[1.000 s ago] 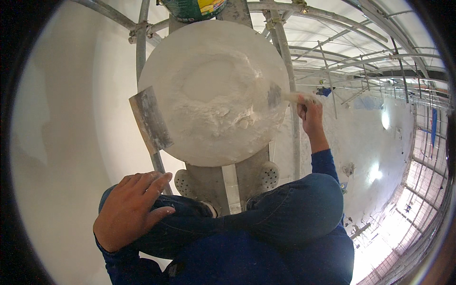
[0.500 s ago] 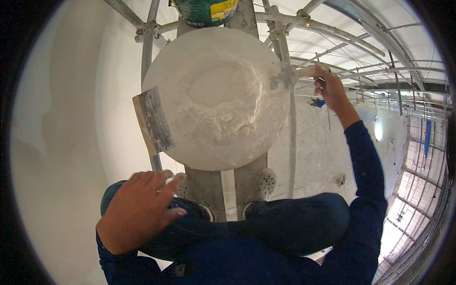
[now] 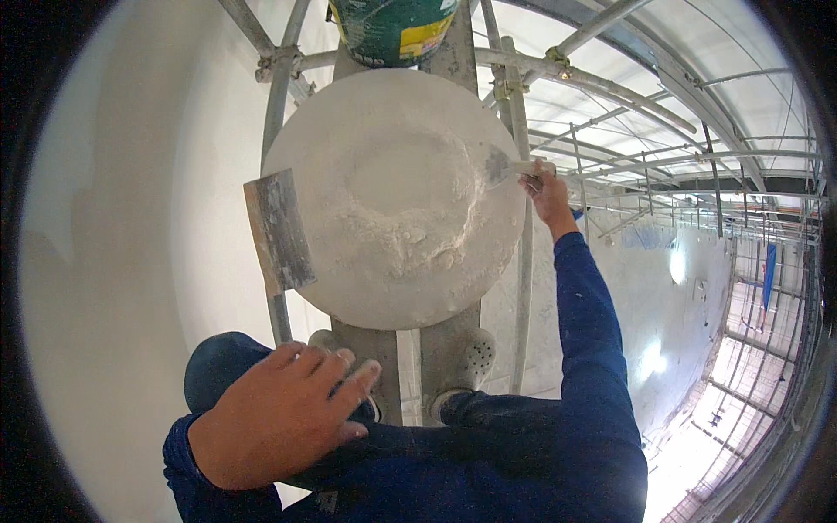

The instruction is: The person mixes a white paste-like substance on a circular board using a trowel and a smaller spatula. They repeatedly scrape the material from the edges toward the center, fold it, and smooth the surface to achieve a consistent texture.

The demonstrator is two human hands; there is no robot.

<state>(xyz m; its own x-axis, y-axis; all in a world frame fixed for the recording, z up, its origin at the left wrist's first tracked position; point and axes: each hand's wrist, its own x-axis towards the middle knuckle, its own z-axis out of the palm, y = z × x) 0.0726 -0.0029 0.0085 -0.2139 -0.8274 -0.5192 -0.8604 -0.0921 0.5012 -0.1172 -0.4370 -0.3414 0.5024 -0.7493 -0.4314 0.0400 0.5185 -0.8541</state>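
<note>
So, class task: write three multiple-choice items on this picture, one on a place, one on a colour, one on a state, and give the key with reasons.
1. Where does the wide trowel lie?
A. on the left rim of the round board
B. inside the bucket
C. in the right hand

2. What colour is the bucket beyond the board?
A. red
B. green
C. black

3. What is the right hand doing?
A. resting flat on a knee
B. hanging empty
C. gripping the handle of a small scraper

Key: 1 A, the trowel overhangs the board's left edge. 2 B, its wall is green with a yellow label. 3 C, the fingers close round the handle while the blade meets the white plaster; the left hand is the one on the knee.
</note>
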